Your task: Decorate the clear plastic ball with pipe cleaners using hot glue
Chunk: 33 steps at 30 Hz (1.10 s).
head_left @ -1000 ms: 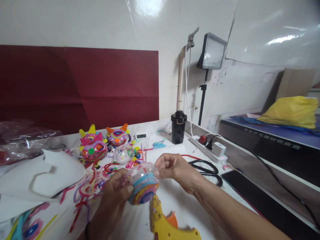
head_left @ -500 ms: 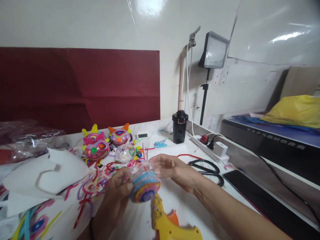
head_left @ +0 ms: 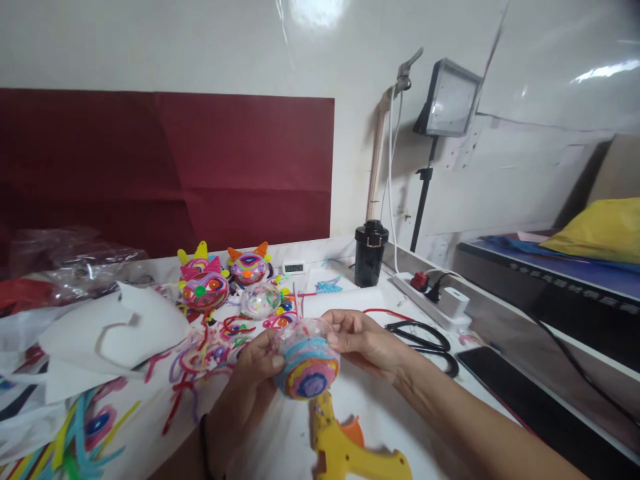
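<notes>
Between my two hands is a clear plastic ball (head_left: 311,365), its lower face covered in rings of blue, orange, pink and purple, its upper part see-through. My left hand (head_left: 254,369) grips it from the left with the thumb on the near side. On the right, my right hand (head_left: 363,341) pinches the upper edge of the ball. Just below the ball, a yellow hot glue gun (head_left: 345,447) with an orange trigger lies on the white table. Beyond my hands sits another clear ball (head_left: 260,300) with coloured bits in it.
Decorated animal-face balls (head_left: 204,291) stand at the back left, near cut white paper (head_left: 117,333) and coloured strips. A black bottle (head_left: 371,257), a power strip (head_left: 443,307), a black cable (head_left: 425,340) and a phone (head_left: 530,400) lie to the right.
The camera view has turned a little left, so everything sits further right. The ball is tilted slightly, showing its ringed face more squarely. Both hands keep their hold.
</notes>
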{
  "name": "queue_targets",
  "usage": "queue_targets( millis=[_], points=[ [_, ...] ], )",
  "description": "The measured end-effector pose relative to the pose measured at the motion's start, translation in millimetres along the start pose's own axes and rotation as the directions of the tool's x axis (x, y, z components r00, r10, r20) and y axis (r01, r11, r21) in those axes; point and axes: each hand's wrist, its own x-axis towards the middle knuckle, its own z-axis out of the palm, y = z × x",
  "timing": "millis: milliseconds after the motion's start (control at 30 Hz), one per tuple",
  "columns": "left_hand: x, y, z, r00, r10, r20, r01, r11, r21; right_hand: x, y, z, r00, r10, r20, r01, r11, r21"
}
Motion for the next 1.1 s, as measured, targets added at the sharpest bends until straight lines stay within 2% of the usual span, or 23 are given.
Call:
queue_targets(
  millis=[133,233,400,533,667,833,1100],
  points=[
    [-1.6,-0.2,0.3,0.997,-0.023,0.069,0.026,0.999,-0.039,-1.0,-2.2,-3.2,1.000,0.024,0.014,-0.024,1.000,-0.018],
    [-2.3,2.1,2.2,0.996,-0.076,0.050,0.078,0.996,-0.039,-0.7,-4.6,-5.4,0.998,0.066,0.022,-0.064,0.996,-0.060],
    [-4.7,11.3,10.7,0.991,-0.124,-0.050,0.132,0.966,0.224,3.2,-13.0,0.8,0.988,0.147,0.047,-0.137,0.975,-0.175],
    [-6.0,17.1,15.4,0.989,-0.142,-0.025,0.142,0.916,0.375,9.1,-19.2,11.1,0.975,0.206,0.080,-0.178,0.947,-0.268],
    [-5.2,20.0,13.5,0.982,-0.188,-0.024,0.179,0.879,0.441,13.9,-18.7,16.6,0.968,0.232,0.098,-0.191,0.928,-0.319],
    [-4.6,20.2,9.5,0.983,-0.178,0.040,0.147,0.905,0.399,14.3,-13.4,15.4,0.979,0.184,0.091,-0.149,0.942,-0.300],
    [-4.7,19.6,15.7,0.990,-0.142,-0.025,0.143,0.941,0.307,0.4,-17.7,16.1,0.998,0.033,0.052,-0.017,0.955,-0.297]
  ],
)
